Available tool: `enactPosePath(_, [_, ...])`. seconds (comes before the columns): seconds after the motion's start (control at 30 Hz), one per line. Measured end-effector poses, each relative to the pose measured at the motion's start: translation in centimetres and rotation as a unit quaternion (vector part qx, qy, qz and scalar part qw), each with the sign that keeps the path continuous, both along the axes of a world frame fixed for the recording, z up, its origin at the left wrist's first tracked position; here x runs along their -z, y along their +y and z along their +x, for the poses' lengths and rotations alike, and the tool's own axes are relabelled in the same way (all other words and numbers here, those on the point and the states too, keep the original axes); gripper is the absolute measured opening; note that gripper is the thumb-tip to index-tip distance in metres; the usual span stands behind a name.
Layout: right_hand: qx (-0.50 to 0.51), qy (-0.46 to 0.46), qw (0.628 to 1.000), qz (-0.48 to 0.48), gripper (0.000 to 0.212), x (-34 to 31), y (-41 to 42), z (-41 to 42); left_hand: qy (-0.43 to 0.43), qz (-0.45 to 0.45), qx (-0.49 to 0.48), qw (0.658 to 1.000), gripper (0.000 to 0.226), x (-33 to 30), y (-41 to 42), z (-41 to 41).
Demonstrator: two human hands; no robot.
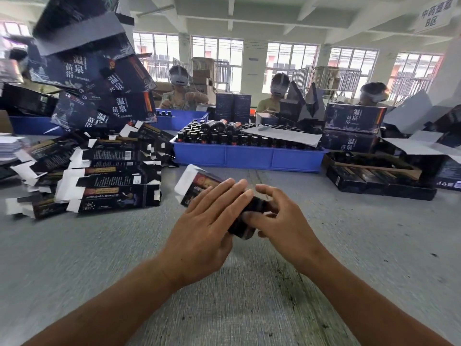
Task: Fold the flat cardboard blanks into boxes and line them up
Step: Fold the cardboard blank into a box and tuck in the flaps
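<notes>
both hands hold one dark carton: left hand flat on top, right hand curled round its end.

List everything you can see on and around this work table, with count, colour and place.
Box being folded: one, dark with a white flap, table centre, in both hands.
Flat blanks: a heap, dark with white tabs, left of the hands.
Big cartons: several, dark blue, stacked far left.
Blue tray: one, behind the hands, full of dark bottles.
White sheet: one, lying on the bottles.
Workers: three, across the table.
Left hand: fingers flat on the box.
Right hand: curled around its near end.
</notes>
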State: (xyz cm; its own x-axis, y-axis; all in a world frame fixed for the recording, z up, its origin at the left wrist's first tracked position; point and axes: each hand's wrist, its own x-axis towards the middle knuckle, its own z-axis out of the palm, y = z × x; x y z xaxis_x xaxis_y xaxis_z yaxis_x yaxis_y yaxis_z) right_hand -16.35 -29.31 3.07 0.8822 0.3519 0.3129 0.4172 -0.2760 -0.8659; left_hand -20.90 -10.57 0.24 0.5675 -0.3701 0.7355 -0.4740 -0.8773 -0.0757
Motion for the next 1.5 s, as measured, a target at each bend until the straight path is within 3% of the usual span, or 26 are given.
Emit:
enactPosePath(0.1, [0.025, 0.086, 0.993, 0.079, 0.055, -0.1, -0.3, 0.7, -0.033, -0.096, -0.034, 0.994, 0.076, -0.1, -0.2, 0.0])
enactPosePath(0.17, [0.018, 0.121, 0.989, 0.087, 0.051, 0.2, -0.6, 1.3, -0.004, -0.211, -0.057, 0.976, 0.066, -0.3, -0.2, 0.0])
enactPosePath(0.23, [-0.006, 0.145, 0.987, 0.071, 0.048, 0.4, -0.6, 1.5, 0.111, -0.379, -0.031, 0.918, 0.075, -0.9, -0.1, -0.2])
enactPosePath(0.3, [-0.038, 0.149, 0.988, 0.024, 0.055, 0.5, -0.5, 1.4, 0.216, -0.534, 0.041, 0.817, 0.089, -1.5, 0.1, -0.2])
enactPosePath(0.33, [-0.049, 0.143, 0.988, -0.008, 0.057, 0.5, -0.5, 1.3, 0.242, -0.571, 0.068, 0.781, 0.090, -1.7, 0.2, -0.1])
enactPosePath(0.37, [-0.056, 0.136, 0.989, -0.035, 0.057, 0.5, -0.4, 1.2, 0.254, -0.584, 0.084, 0.767, 0.086, -1.9, 0.3, -0.1])
enactPosePath(0.47, [-0.071, 0.120, 0.990, -0.037, 0.050, 0.6, -0.4, 1.0, 0.249, -0.578, 0.099, 0.771, 0.067, -2.0, 0.2, 0.0])
enactPosePath(0.6, [-0.037, 0.077, 0.993, 0.076, 0.054, 0.0, -1.0, 1.2, 0.260, -0.579, 0.113, 0.764, 0.061, -1.7, 0.0, 0.0])
enactPosePath(0.73, [-0.041, 0.070, 0.985, 0.150, 0.045, -0.3, -1.1, 1.6, 0.264, -0.567, 0.111, 0.772, 0.053, -1.5, -0.2, 0.1])
enactPosePath(0.9, [-0.054, 0.052, 0.986, 0.149, 0.043, -0.1, -1.2, 1.7, 0.228, -0.563, 0.142, 0.782, 0.065, -1.7, 0.1, -0.1])
enactPosePath(1.03, [-0.051, -0.007, 0.991, 0.120, 0.046, -0.1, -1.1, 1.4, 0.187, -0.529, 0.177, 0.809, 0.052, -1.9, -0.2, -0.3])
enactPosePath(1.2, [-0.065, -0.077, 0.994, 0.035, 0.060, -0.5, -0.7, 0.5, 0.183, -0.483, 0.154, 0.842, 0.039, -1.8, 0.0, -0.4])
enactPosePath(1.33, [-0.076, -0.078, 0.994, 0.027, 0.039, -0.9, -1.0, 0.5, 0.180, -0.484, 0.156, 0.842, 0.028, -1.9, 0.2, -0.5])
enactPosePath(1.5, [-0.080, -0.079, 0.992, 0.061, 0.036, -0.8, -1.1, 0.6, 0.142, -0.470, 0.160, 0.857, 0.025, -2.3, -0.1, -0.7])
